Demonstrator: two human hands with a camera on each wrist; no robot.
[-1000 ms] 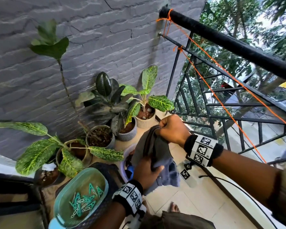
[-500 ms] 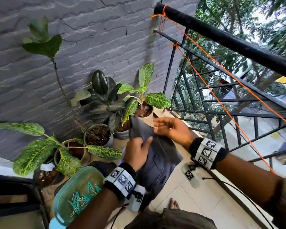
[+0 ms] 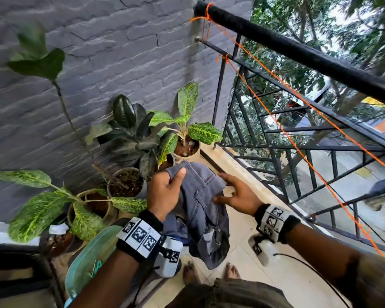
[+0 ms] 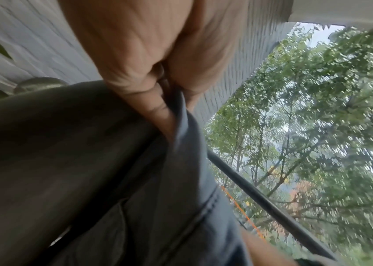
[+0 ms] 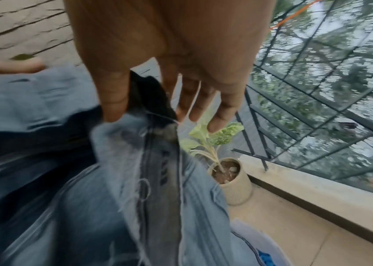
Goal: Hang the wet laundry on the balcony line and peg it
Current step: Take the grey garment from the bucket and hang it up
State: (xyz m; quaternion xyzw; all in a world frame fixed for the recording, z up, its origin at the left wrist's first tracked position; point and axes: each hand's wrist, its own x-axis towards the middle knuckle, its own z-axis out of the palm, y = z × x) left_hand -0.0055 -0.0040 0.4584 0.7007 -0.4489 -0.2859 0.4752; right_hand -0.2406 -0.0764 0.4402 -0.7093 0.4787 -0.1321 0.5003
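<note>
soft daylight; wrist views blurred, edges warped.

No readable text, label, brand, number or sign appears on anything in these views.

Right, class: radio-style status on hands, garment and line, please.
Left hand grips grey garment. Right hand open, fingers spread, thumb touching it. Orange line bare, nothing in the way.
</note>
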